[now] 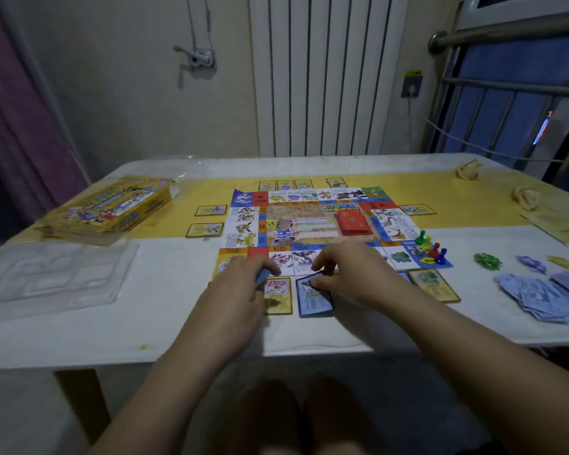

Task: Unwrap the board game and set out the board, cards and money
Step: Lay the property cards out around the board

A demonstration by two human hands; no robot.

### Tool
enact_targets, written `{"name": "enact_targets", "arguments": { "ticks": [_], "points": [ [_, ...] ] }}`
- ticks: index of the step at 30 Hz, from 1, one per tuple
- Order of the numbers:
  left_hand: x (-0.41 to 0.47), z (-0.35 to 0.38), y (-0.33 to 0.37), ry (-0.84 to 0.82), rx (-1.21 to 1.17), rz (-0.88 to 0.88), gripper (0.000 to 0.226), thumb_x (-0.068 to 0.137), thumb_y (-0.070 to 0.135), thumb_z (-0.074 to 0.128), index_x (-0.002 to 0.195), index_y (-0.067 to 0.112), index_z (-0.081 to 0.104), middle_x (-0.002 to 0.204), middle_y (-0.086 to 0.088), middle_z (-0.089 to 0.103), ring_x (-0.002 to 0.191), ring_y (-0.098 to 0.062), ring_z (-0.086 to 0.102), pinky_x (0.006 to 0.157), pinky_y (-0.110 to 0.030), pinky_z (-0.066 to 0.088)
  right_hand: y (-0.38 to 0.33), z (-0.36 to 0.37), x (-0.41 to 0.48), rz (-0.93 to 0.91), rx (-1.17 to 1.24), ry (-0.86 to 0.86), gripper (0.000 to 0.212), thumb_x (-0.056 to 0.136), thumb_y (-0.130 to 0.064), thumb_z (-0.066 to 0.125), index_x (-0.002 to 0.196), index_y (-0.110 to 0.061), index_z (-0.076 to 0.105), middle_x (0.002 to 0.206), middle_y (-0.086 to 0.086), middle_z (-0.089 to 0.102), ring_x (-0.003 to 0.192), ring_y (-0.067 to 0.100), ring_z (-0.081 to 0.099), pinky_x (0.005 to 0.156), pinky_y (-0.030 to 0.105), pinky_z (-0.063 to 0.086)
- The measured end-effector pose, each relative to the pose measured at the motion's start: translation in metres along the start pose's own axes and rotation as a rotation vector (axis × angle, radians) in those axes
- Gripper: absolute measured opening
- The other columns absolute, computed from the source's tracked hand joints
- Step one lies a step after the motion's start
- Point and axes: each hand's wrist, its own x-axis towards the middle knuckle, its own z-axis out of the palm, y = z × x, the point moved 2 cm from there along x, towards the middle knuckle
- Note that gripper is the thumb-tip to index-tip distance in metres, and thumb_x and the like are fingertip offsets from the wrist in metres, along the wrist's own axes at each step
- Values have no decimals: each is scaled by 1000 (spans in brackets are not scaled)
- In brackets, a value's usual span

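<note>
The game board (312, 221) lies unfolded in the middle of the table, with a red card stack (352, 220) on its centre. Property cards lie around its edges, among them a yellow card (278, 297) and a blue card (314, 298) at the near side. My right hand (339, 267) pinches the top edge of the blue card against the table. My left hand (243, 284) grips a small stack of blue cards (262, 278) beside the yellow card. Coloured pawns (431, 246) stand on the board's near right corner. Paper money (546, 295) is heaped at the right.
The yellow game box (109, 210) lies open at the left, with its clear plastic tray (53, 274) in front of it. Small coloured pieces (488, 260) and crumpled paper (468, 169) lie at the right. The table's front edge (211, 359) runs just behind my forearms.
</note>
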Motion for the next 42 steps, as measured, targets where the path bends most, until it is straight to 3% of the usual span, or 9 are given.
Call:
{"name": "enact_targets", "arguments": {
  "ticks": [2,4,7,10,12,34,39,42],
  "points": [
    [-4,2,4,-62,233,72,47,92,11,53,131,37,45,139,9,44,125,-12,44,98,-30,43,-3,1,-9,-46,-132,100,37,86,-44,63,120,-28,62,123,-5,56,114,18,50,94,37,42],
    [-8,6,7,-148,331,123,60,90,12,57,141,35,37,147,10,37,133,-12,37,106,-31,36,-7,-1,-22,-154,-165,102,35,93,-40,54,126,-29,58,133,-6,50,121,17,44,99,37,37],
    [-13,16,10,-239,441,187,54,92,16,55,140,33,38,146,8,38,130,-14,40,103,-30,35,-10,5,-46,-295,-290,-96,42,99,-39,37,139,-28,42,150,-4,35,134,18,34,109,37,31],
    [-15,24,9,-294,471,177,53,92,13,54,141,29,37,145,5,38,132,-15,38,107,-33,32,-10,16,-61,-307,-380,-269,55,101,-44,23,151,-23,11,160,-2,8,146,15,10,118,38,8],
    [-14,26,8,-303,477,167,54,93,13,52,143,26,35,148,4,34,134,-15,35,108,-31,31,-10,19,-63,-288,-377,-301,59,101,-46,19,152,-22,4,160,-2,1,147,14,2,118,38,0],
    [-9,36,4,-226,437,167,55,92,13,55,142,28,36,141,6,44,125,-14,45,100,-31,44,-10,24,-52,-267,-324,-302,60,100,-49,15,152,-23,0,160,-4,-2,147,12,-4,119,37,-5],
    [-9,30,8,-197,426,174,56,91,13,56,141,29,36,137,6,47,120,-14,48,96,-30,46,-9,23,-53,-289,-297,-230,60,101,-47,18,152,-23,1,160,-5,-4,146,10,-5,118,35,-6],
    [-6,13,16,-83,222,151,54,95,15,51,143,33,36,134,6,53,120,-12,50,96,-28,42,-10,6,-52,-313,-174,-107,58,101,-46,25,152,-25,8,160,-8,6,145,6,3,115,26,-3]
  ]
}}
